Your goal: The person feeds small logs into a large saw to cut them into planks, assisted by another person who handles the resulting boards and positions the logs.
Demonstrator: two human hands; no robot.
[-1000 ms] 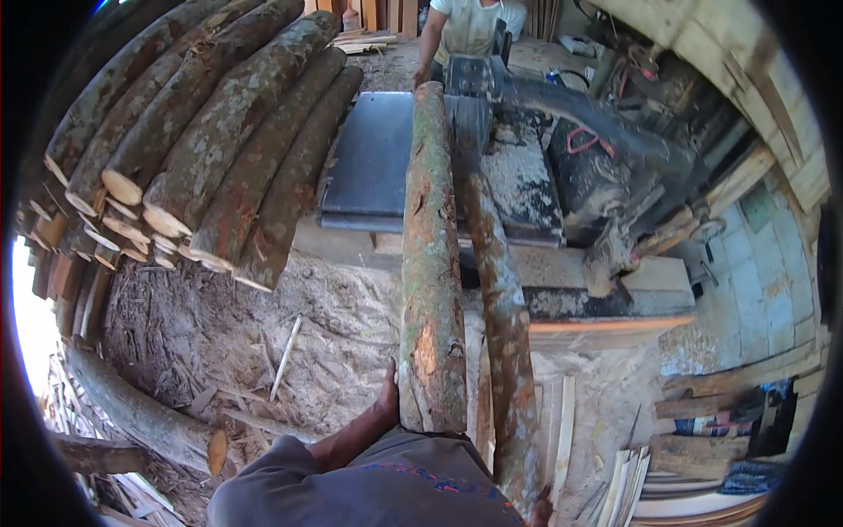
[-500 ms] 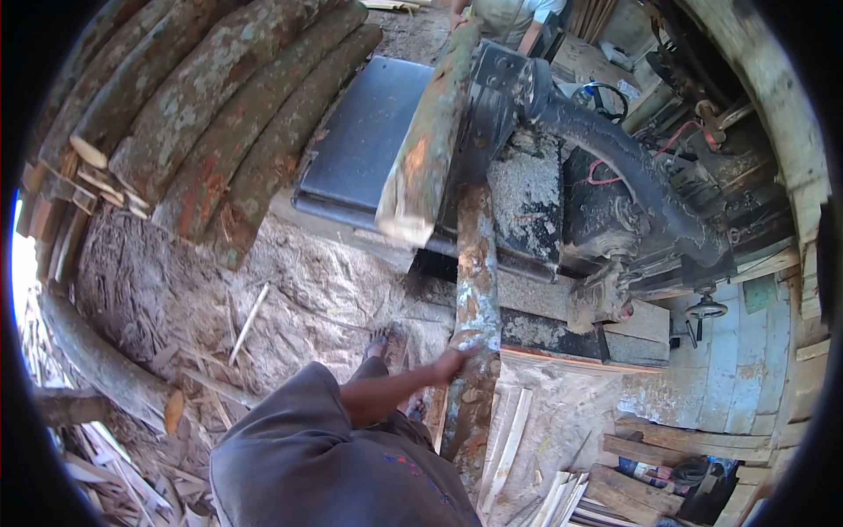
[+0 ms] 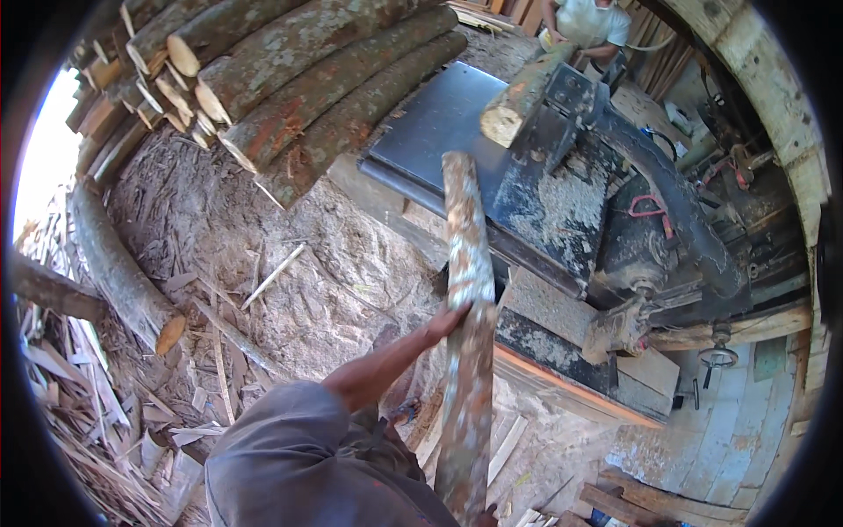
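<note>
A long bark-covered wood slab point(image 3: 470, 255), mottled grey and brown, stretches from the lower edge of the view up to the front of the saw table point(image 3: 421, 114). My left hand point(image 3: 450, 321) is closed on the slab's left edge, around its middle. At the very bottom, fingers of my right hand point(image 3: 488, 516) show at the slab's right edge, closed against it; the rest of that hand is hidden. On the table lies a thick log point(image 3: 527, 92), its cut end facing me. A co-worker point(image 3: 590, 35) stands at its far end with a hand near it.
Several logs point(image 3: 325, 66) are stacked at the upper left. Dark saw machinery point(image 3: 672, 184) with sawdust on it stands on the right. A curved log point(image 3: 127, 268) and wood offcuts point(image 3: 97, 395) lie on the ground at left. Boards point(image 3: 650, 501) lie at the lower right.
The slab's far end has come away from beside the log and swung left. The log has moved back toward the co-worker. My left hand keeps its hold, and the view has turned.
</note>
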